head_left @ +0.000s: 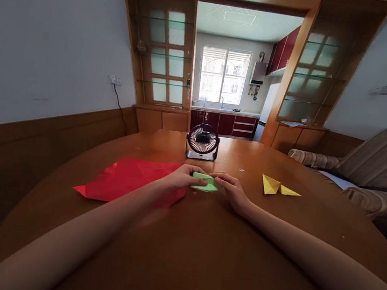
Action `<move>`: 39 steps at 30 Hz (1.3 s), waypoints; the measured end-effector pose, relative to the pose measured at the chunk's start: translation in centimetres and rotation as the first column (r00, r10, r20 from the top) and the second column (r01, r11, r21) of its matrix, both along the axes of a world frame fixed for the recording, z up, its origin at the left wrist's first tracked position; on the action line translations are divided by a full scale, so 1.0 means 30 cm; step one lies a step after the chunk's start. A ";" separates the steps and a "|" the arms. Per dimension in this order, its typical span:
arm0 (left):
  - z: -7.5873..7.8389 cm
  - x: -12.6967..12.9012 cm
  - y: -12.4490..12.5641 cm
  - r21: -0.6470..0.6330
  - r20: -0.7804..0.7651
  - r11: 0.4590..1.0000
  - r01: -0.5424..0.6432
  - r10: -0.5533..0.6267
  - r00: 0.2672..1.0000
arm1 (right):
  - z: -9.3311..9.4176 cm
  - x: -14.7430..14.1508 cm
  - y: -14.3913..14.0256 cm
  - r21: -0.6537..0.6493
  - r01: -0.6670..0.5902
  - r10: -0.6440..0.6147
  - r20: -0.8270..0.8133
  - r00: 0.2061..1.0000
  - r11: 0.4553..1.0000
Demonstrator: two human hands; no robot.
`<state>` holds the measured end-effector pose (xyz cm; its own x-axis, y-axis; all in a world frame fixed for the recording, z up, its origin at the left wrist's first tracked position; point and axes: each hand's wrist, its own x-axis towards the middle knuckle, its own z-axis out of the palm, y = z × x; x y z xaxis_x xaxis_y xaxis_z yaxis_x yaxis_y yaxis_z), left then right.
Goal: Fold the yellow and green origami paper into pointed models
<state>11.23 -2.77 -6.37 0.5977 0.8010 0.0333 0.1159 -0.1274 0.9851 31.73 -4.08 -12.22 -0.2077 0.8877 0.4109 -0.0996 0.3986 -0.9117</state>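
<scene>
A small folded piece of green paper [206, 185] is held between both hands over the middle of the table. My left hand [186, 177] grips its left side, thumb on top and the other fingers behind. On the right side, my right hand [232, 190] pinches the paper near its edge. The fingers behind the paper are partly hidden. A large creased sheet of red paper [129, 179] lies to the left, partly under my left wrist and forearm. Two folded yellow paper pieces [271, 185] sit side by side to the right of my right hand.
A small dark desk fan [203, 140] stands beyond my hands on the brown wooden table [207, 259]. A striped armchair [381, 163] is at the right. Behind are glass-shelved cabinets [167, 57] and a kitchen with a window [224, 76].
</scene>
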 end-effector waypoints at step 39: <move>-0.042 -0.010 0.080 0.184 0.129 0.931 -0.316 0.296 0.946 | 0.000 -0.010 0.014 -0.190 -0.034 -0.020 -0.276 0.961 0.981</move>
